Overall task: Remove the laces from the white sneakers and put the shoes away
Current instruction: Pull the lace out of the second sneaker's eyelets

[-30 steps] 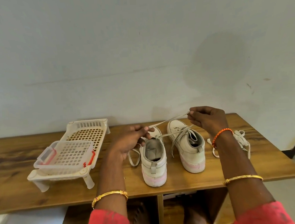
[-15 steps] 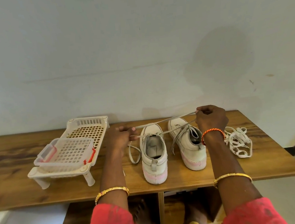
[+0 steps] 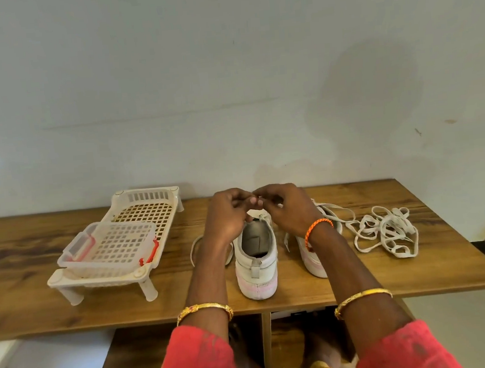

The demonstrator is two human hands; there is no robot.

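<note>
Progress looks roughly halfway on the lace step, judging by what lies on the counter [image 3: 70, 310]. One loose lace pile [image 3: 386, 231] sits at right of frame, well apart from the hands, so prob. one lace is already out. Center sneaker [image 3: 256, 259], heel toward the camera, shows no lacing across what can be seen of its opening, though a lace loop [image 3: 195, 246] lies on the wood just left of it. Right sneaker [image 3: 312, 254] is mostly hidden behind the right forearm; lace strands [image 3: 338, 215] trail off its far side twd the pile, so it seems still laced, at least partly.

Left hand [image 3: 226, 217] and right hand [image 3: 287, 209] meet above the center sneaker's tongue, fingers curled, fingertips touching or nearly so. They appear to pinch smth small & pale between them, likely a lace end, but it's too small to tell for sure.

Left to do, as I read it: finish pulling the remaining lace(s), then move both shoes to storage. White slatted rack [image 3: 147, 218] w/ a clear basket [image 3: 109, 248] on it stands at left of frame; possibly the destination, can't confirm.

Room: bare wood betw. rack and center sneaker, and a strip in front of both shoes up to the near counter edge. Wall runs close behind the hands, so little space to pull laces away from the body; pulling sideways or upward looks freer. Right counter edge is near the lace pile, so it could slide off if brushed.
</note>
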